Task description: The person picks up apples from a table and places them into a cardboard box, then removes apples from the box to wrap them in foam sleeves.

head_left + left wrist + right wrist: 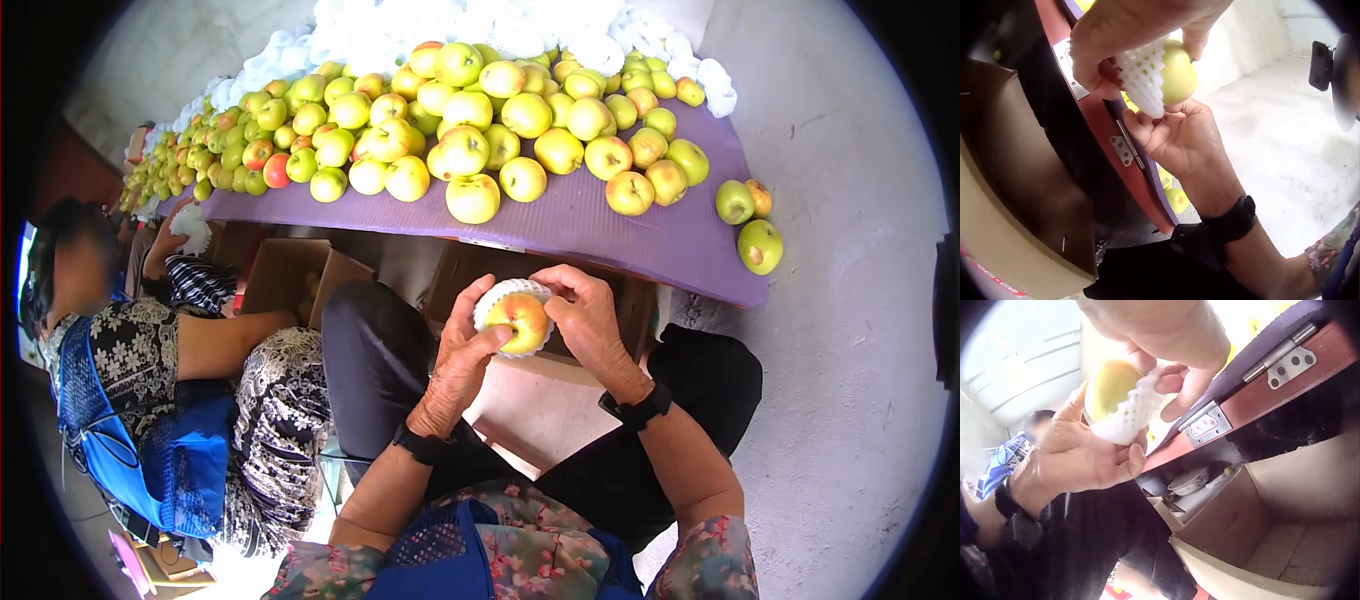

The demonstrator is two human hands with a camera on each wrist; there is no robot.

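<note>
A yellow-green apple (520, 318) with a reddish blush sits partly inside a white foam net sleeve (1124, 424), between the two hands above the lap. My left hand (462, 352) holds it from the left, thumb across the front of the fruit and fingers around the netting. From the other side, my right hand (592, 322) pinches the edge of the sleeve between thumb and fingers. In the left wrist view the net's narrowed end (1150, 103) hangs beside the right fingertips, and the bare side of the apple (1179, 74) faces right.
A purple-covered table (620, 240) bears a heap of apples (465, 150), with white foam nets (480, 25) piled behind. Below its hinged edge stands an open cardboard box (1222, 528). Another person (140, 380) sits at the left, near a second box (290, 275).
</note>
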